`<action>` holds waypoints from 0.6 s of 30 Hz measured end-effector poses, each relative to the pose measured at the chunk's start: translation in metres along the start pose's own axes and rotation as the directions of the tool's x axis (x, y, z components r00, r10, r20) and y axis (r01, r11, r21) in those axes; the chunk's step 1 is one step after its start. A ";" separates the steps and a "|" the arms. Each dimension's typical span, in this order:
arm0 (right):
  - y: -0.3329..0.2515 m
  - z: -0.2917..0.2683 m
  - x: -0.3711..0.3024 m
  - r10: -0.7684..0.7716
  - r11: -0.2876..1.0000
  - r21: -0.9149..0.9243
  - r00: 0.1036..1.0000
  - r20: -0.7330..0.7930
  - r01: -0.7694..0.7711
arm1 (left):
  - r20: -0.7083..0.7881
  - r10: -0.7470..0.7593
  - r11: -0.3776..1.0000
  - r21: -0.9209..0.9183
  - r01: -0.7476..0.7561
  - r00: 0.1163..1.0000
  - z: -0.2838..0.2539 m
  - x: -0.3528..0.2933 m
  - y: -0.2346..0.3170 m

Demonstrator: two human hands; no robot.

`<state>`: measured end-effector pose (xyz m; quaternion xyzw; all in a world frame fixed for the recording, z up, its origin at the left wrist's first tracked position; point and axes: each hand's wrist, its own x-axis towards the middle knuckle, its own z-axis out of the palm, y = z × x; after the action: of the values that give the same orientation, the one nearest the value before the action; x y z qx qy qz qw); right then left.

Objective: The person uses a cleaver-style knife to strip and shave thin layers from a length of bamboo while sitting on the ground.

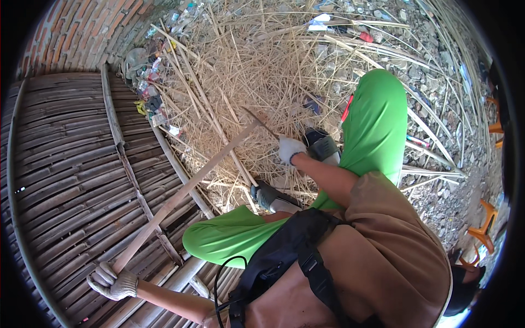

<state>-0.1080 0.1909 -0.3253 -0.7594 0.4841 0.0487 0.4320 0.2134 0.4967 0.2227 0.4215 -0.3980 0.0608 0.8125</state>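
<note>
My left hand (113,281), in a pale knit glove, is closed around the near end of a long flat bamboo strip (183,192). The strip slants up and to the right, over the slatted bamboo platform and the straw-like litter. My right hand (291,150), also gloved, grips a knife with a thin dark blade (263,123). The blade crosses the far end of the strip and appears to touch it. The knife's handle is hidden inside my right fist.
A bamboo slat platform (65,131) lies on the left, below a brick wall (87,33). Shavings (262,71) and long split bamboo pieces (377,52) cover the ground ahead. My shoes (322,145) rest among them. An orange plastic stool (484,225) and part of another person (465,287) show at right.
</note>
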 end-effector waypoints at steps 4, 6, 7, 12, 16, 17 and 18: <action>-0.014 0.002 -0.006 -0.025 0.996 0.080 1.000 0.000 0.025 | 0.001 0.018 1.000 -0.021 -0.018 1.000 0.002 0.001 0.005; -0.024 0.000 -0.012 -0.036 0.996 0.078 0.999 0.011 0.035 | -0.004 0.013 1.000 -0.019 -0.013 1.000 0.014 -0.001 0.001; -0.024 0.000 -0.011 -0.051 0.998 0.044 0.999 0.002 0.051 | -0.075 0.059 0.997 0.058 -0.055 0.995 0.023 -0.004 -0.003; 0.007 -0.009 0.004 0.072 0.995 0.057 0.994 0.084 -0.077 | -0.037 0.020 1.000 0.014 -0.020 0.999 0.021 0.001 -0.001; 0.008 0.009 0.017 -0.236 0.612 -0.612 0.854 0.463 0.501 | 0.048 -0.007 0.998 -0.058 0.010 0.999 0.023 0.002 0.001; 0.003 0.004 0.013 -0.279 0.310 -0.670 0.738 0.614 0.674 | 0.118 -0.060 0.995 -0.068 0.068 0.991 0.028 0.004 0.003; 0.003 -0.003 0.007 -0.156 0.840 -0.439 0.918 0.365 0.318 | -0.043 0.035 0.997 0.063 -0.033 0.998 0.031 0.000 0.001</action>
<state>-0.1076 0.1831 -0.3286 -0.8806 0.2816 0.2358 0.2995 0.1941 0.4748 0.2334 0.4384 -0.3849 0.0964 0.8064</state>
